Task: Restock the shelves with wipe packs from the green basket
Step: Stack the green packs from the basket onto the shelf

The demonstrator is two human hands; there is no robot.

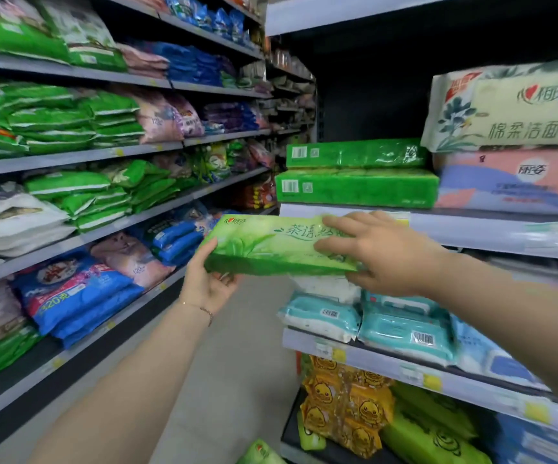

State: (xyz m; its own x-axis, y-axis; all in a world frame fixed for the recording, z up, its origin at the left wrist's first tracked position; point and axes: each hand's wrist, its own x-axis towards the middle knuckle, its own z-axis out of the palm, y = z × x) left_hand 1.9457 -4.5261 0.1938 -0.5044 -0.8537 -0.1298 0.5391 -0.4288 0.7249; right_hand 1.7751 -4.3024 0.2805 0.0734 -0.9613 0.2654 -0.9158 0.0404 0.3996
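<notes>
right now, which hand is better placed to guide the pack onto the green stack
Right, probably. The right hand grips the pack at the end by the shelf, just below the green stack; the left hand holds the far end, out over the aisle.

Shop aisle — stocked shelves (70, 159), price tags (339, 354)

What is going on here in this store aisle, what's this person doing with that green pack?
A person holds a green wipe pack in both hands: the left hand grips its left end from below, and the right hand grips its right end. The pack is in the air just in front of the right-hand shelf, a little below two similar green packs stacked there. It is not yet set down on the shelf.
</notes>
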